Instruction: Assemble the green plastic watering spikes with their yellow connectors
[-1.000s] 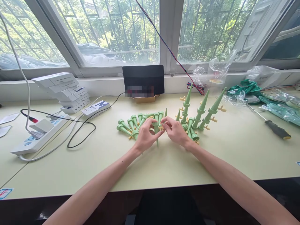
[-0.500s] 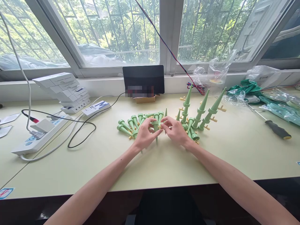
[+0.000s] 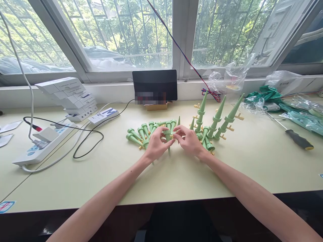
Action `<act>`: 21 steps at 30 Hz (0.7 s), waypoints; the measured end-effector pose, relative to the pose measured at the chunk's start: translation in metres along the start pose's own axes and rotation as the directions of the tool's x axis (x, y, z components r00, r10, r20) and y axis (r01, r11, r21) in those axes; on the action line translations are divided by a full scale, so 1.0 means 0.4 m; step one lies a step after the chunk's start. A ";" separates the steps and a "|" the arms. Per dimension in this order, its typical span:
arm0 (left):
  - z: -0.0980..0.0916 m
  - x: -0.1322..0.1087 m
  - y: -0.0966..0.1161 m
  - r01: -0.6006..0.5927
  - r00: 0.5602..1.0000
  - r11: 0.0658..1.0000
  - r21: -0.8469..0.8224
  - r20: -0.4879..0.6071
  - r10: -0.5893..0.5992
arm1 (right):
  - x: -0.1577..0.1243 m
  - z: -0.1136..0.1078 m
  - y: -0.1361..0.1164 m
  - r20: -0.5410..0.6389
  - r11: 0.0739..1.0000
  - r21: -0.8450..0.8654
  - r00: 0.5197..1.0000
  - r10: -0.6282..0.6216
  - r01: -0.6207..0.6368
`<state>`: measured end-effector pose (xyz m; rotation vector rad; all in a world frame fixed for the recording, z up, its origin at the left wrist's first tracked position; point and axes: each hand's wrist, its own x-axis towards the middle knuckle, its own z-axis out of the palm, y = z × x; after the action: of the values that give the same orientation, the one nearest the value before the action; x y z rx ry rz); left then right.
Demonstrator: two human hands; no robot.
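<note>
Holding green spike [image 3: 167, 134], pale table [image 3: 176, 181], barred windows [image 3: 118, 33]

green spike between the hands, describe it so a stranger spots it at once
On the pale table below the windows, look near the middle. The left hand holds the green spike; the right hand is at its yellow fitting. Unlike the upright green stacks to the right, its tip points down.

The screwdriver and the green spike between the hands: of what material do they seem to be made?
Screwdriver: shaft probably smooth metal, pale and bright; the dark handle with its yellow end looks like dull plastic or rubber.
Green spike: likely moulded plastic, apparently matte, from its even colour and rounded collar.
</note>
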<state>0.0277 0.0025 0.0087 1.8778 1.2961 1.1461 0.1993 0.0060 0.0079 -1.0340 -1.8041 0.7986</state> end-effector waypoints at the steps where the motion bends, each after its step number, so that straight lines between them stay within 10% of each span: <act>1: 0.000 0.000 -0.001 0.000 1.000 1.000 -0.008 -0.002 0.000 | 0.000 0.000 -0.001 0.000 1.000 -0.002 1.000 0.001 -0.001; 21: -0.004 0.005 0.003 0.083 0.995 0.986 -0.146 0.067 -0.074 | 0.003 -0.005 -0.002 -0.029 0.997 -0.052 0.998 -0.050 0.049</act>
<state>0.0271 0.0041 0.0111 1.7250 1.2056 1.1042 0.2007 0.0069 0.0099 -1.0254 -1.8254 0.7060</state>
